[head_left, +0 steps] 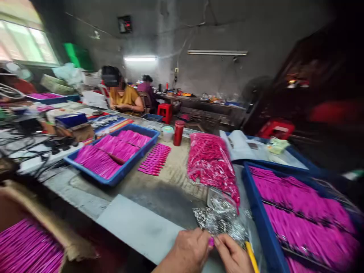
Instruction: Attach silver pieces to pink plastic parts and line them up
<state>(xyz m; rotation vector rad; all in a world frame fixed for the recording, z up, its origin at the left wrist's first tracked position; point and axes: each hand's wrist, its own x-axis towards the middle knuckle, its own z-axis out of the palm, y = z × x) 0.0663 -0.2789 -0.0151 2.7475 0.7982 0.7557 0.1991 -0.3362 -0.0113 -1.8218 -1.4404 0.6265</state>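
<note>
My left hand [191,248] is closed around a small pink plastic piece [211,241], most of it hidden in the fingers. Meeting it at the piece's exposed end are the pinched fingertips of my right hand [231,252]. A yellow handle [251,257] shows beside the right hand; whether the hand touches it I cannot tell. Just beyond both hands lie clear plastic bags with small shiny metal parts [218,216]. Behind these sits a clear bag full of pink plastic parts [210,159].
Blue trays of pink pieces stand at the right [253,212] and left [113,181]. A row of pink pieces [155,159] lies mid-table, near a red flask [178,133] and lidded tub [167,134]. A cardboard box [36,208] is lower left. Two people sit farther back.
</note>
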